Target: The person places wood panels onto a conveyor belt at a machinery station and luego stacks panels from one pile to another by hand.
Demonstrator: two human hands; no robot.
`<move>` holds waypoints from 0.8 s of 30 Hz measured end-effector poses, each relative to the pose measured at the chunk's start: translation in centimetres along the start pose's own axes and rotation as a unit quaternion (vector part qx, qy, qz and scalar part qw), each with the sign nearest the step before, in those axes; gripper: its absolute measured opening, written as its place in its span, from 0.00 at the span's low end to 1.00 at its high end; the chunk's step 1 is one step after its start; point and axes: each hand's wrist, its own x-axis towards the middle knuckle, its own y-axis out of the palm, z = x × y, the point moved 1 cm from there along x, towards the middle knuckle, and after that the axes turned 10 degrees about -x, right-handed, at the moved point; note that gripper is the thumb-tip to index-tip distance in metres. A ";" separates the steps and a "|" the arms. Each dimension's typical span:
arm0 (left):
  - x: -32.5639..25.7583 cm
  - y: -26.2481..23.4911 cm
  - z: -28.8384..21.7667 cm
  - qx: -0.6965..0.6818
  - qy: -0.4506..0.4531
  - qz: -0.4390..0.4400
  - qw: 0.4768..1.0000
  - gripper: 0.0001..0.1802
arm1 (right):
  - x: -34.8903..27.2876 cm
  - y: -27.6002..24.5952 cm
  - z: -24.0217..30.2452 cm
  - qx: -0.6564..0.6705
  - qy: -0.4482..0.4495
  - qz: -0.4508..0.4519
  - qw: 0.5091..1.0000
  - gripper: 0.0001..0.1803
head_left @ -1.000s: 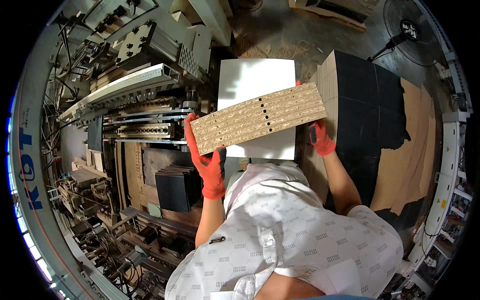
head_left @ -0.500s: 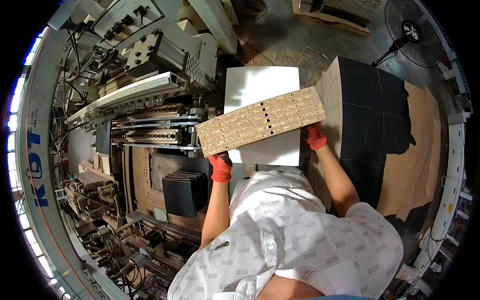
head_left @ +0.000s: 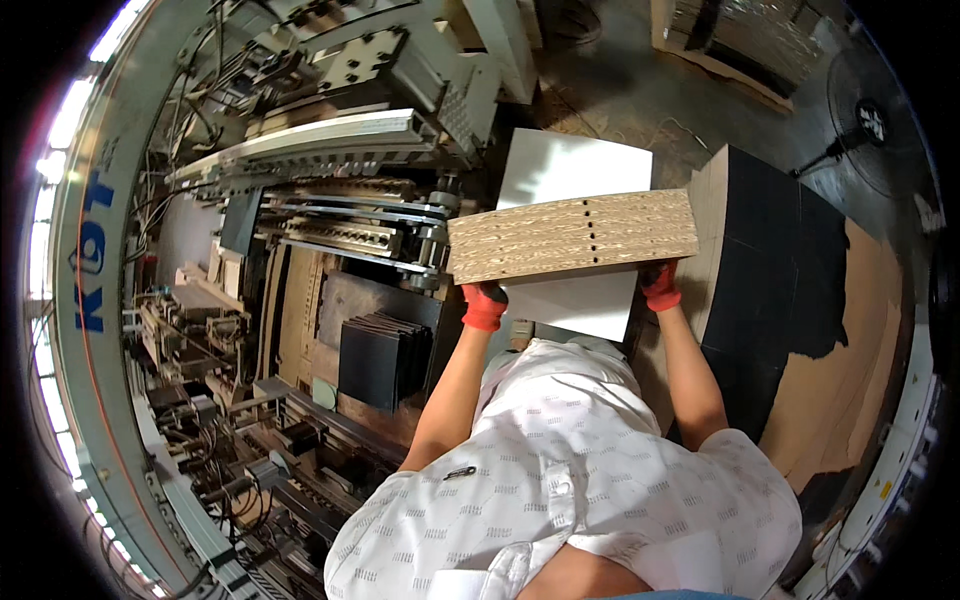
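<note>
A long particleboard panel [head_left: 540, 240] with a row of dark holes across its middle is held up in front of me. My left hand [head_left: 484, 305], in a red and black glove, grips its near edge by the left end. At the right end, my right hand [head_left: 660, 286] in a matching glove closes on the same edge. The fingers of both hands are partly hidden beneath the panel. Below it lies a white board [head_left: 577, 165], partly covered by the panel.
On the left runs a machine with metal rollers [head_left: 432, 250] and rails. A stack of dark panels [head_left: 372, 360] lies beside it. To the right stands a large black-topped stack [head_left: 770, 250] with torn brown cardboard [head_left: 850, 370]. A fan [head_left: 870, 122] is at the far right.
The particleboard panel has turned closer to level, its left end rising relative to its right. Both hands keep their hold. The whole view has shifted, with the surroundings appearing farther right.
</note>
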 end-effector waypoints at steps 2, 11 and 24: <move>-1.9 1.4 -0.9 0.067 0.014 0.051 0.996 0.24 | 0.6 -0.3 -1.4 0.123 0.064 -0.123 0.983 0.24; -2.2 16.2 -7.8 0.069 -0.082 0.109 0.988 0.27 | 2.3 23.9 -2.6 -0.754 -0.244 -0.213 0.571 0.27; 0.2 21.5 -2.9 0.329 -0.338 0.254 0.845 0.44 | -4.9 27.4 -1.0 -0.716 0.164 -0.470 0.490 0.41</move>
